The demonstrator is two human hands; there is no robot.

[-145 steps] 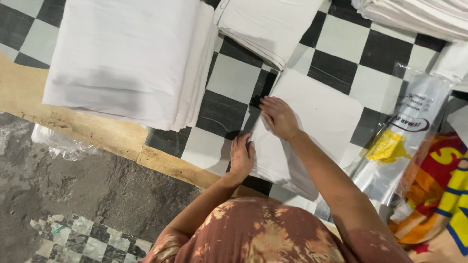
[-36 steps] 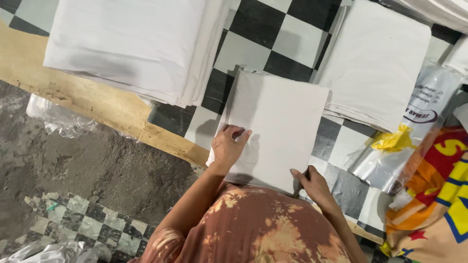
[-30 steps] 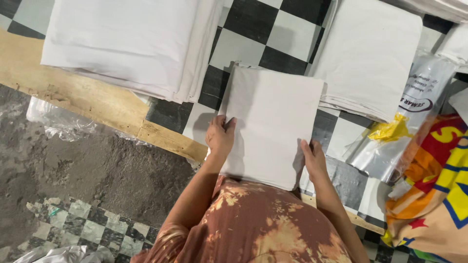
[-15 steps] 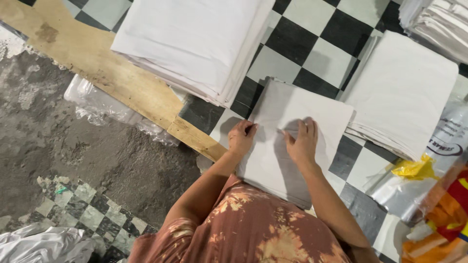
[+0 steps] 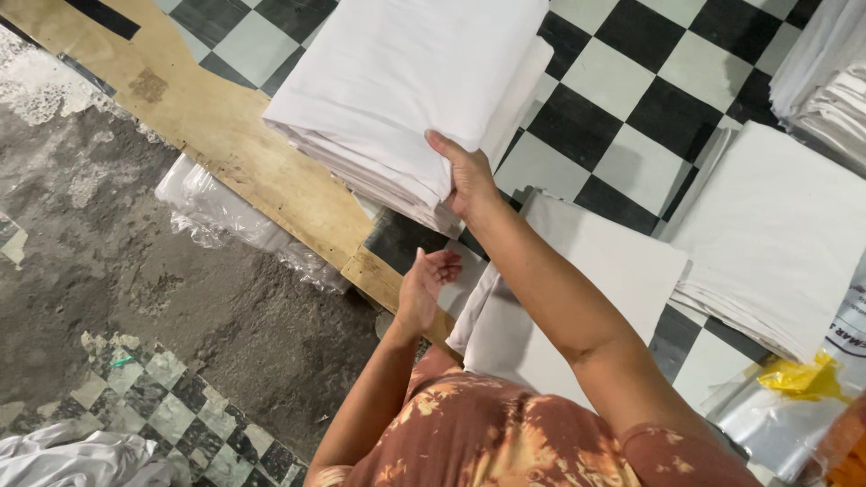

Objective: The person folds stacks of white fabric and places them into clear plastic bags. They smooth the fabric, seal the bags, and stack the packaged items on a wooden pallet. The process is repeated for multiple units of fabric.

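My right hand (image 5: 465, 176) reaches across to the tall stack of folded white cloth (image 5: 406, 81) at the left and grips its near corner, thumb on top and fingers down the side. My left hand (image 5: 424, 289) hovers at the table's near edge, palm up, fingers apart and holding nothing. A single folded white piece (image 5: 595, 289) lies flat on the black-and-white checkered table (image 5: 631, 99) just in front of me, partly hidden under my right forearm.
A second stack of white cloth (image 5: 776, 225) sits to the right, with more piles (image 5: 825, 81) behind it. Clear plastic bags with a yellow scrap (image 5: 794, 388) lie at the right edge. Crumpled plastic (image 5: 225, 216) hangs below the wooden table rim (image 5: 234, 135). White cloth (image 5: 72, 455) lies on the floor.
Both hands have left the folded piece in front of me. My right hand has moved left to the tall stack and gripped its corner; my left hand has lifted off, open.
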